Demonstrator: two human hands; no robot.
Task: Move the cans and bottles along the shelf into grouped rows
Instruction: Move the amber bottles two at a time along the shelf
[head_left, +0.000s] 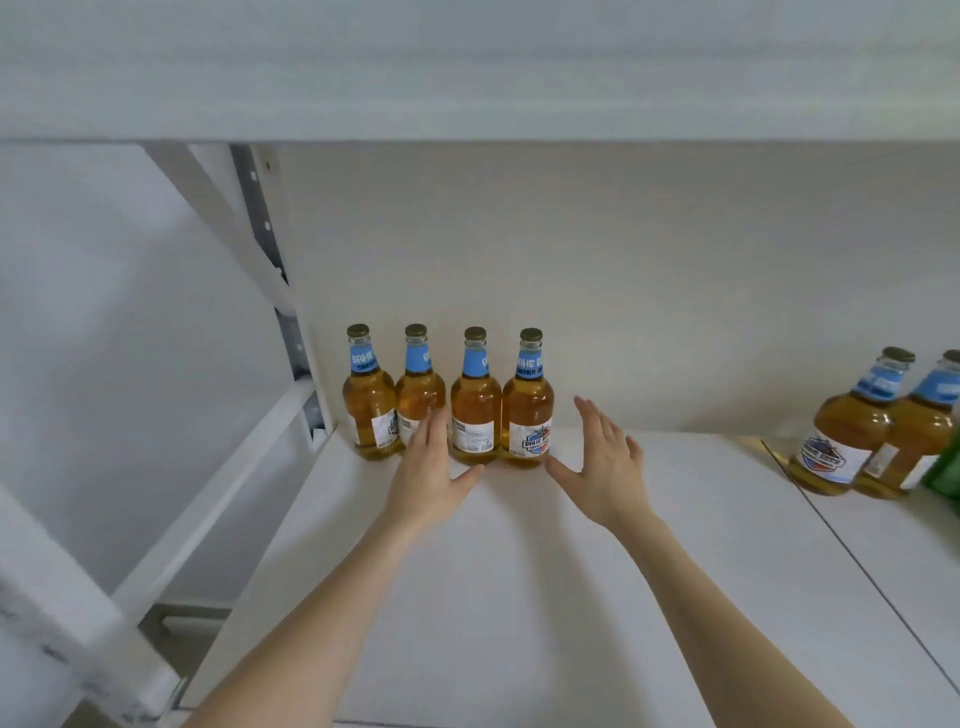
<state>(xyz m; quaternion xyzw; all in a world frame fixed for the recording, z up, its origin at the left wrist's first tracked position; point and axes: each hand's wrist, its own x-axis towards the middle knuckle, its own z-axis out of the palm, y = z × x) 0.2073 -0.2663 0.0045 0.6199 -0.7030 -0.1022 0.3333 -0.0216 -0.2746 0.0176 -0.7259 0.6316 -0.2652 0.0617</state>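
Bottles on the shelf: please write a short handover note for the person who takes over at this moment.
Left hand: open, empty, in front of the second bottle.
Right hand: open, empty, just right of the row.
Four amber bottles stand upright, side by side at the shelf's back left: this row looks grouped.
Two more amber bottles stand apart at the right edge, beside something green, cut off by the frame.
Left: probably bring those two over.

Two bare forearms enter from the bottom edge, each ending in a bare hand: the left hand (427, 470) and the right hand (607, 470). No sleeve shows on either arm up to the frame's edge. The fingers (589, 415) are slender, with short, unpainted nails; wrists and fingers carry no visible jewellery or gloves.
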